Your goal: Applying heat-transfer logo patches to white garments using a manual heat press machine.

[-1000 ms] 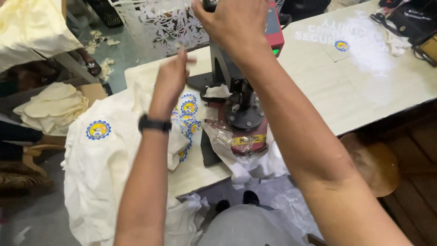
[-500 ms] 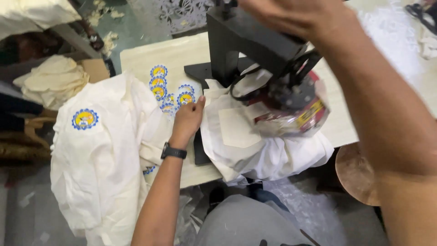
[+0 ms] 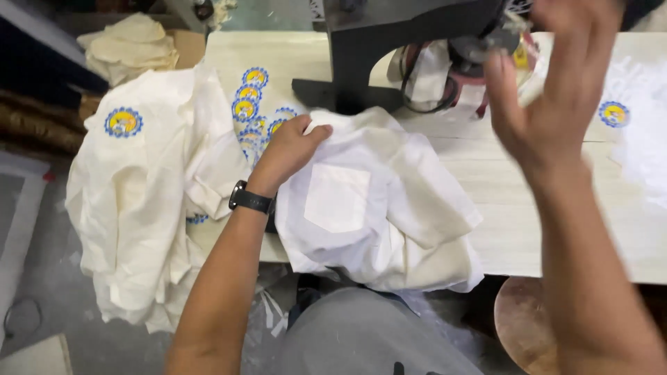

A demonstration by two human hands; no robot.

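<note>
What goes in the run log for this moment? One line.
left hand: gripping white shirt | right hand: raised open, blurred, by black press | round badges: on table

Round blue-and-yellow embroidered badges point(image 3: 249, 97) are stacked on the pale wooden bench point(image 3: 500, 208); another point(image 3: 614, 114) lies right; one point(image 3: 124, 122) is sewn on a cream shirt point(image 3: 132, 208).

Pale wood-grain surface point(image 3: 528, 208). On it: black press machine point(image 3: 389, 48) at rear centre; white pocketed shirt point(image 3: 375, 208) at front edge, partly overhanging; row of round blue-and-yellow patches point(image 3: 246, 104) left of machine base; single patch point(image 3: 614, 114) far right; heap of cream shirts point(image 3: 146, 180) draped over left end.
</note>
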